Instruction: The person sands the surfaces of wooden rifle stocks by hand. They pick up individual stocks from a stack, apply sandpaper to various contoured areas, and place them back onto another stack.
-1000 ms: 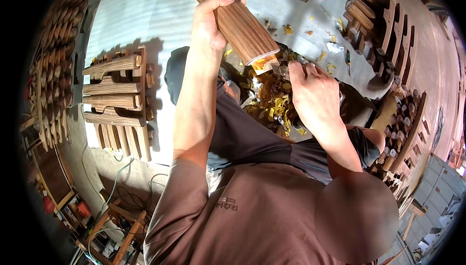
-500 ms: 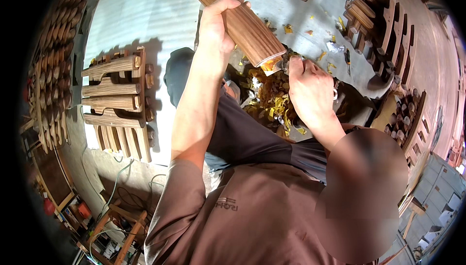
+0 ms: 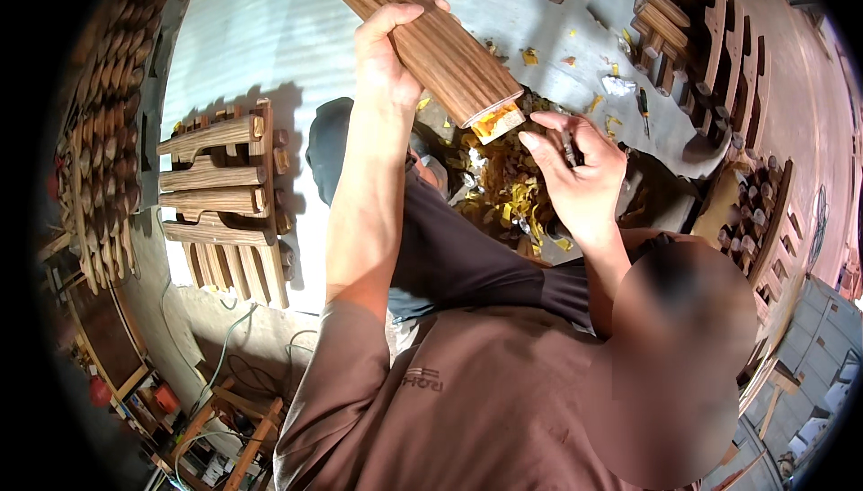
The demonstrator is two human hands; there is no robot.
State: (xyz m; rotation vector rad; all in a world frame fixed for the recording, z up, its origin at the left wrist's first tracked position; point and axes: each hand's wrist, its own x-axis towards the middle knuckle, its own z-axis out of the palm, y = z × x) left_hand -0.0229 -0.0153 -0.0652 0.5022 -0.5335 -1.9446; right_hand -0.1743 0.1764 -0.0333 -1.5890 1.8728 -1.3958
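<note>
My left hand (image 3: 391,55) is wrapped around a thick wooden bar (image 3: 449,50) with dark brown stripes, held at a slant. At the bar's lower end a pale tenon (image 3: 501,122) sticks out, with yellow tape on it. My right hand (image 3: 584,167) is just to the right of the tenon, apart from it. Its thumb and forefinger are spread toward the tenon, while the other fingers curl around a small grey metal tool (image 3: 568,147), partly hidden. Beneath the bar lies a heap of yellow tape scraps (image 3: 512,194).
A stack of shaped wooden parts (image 3: 216,181) lies on the pale sheet (image 3: 243,32) at left. More wooden parts (image 3: 665,19) lie at the far right, near a screwdriver (image 3: 643,111). Wooden pieces are piled along the left edge (image 3: 103,167). Cables (image 3: 216,356) trail over the floor.
My right hand has drawn back from the tenon and turned, its thumb and forefinger now spread. The bar has shifted slightly left in my left hand's grip. More of the taped tenon shows.
</note>
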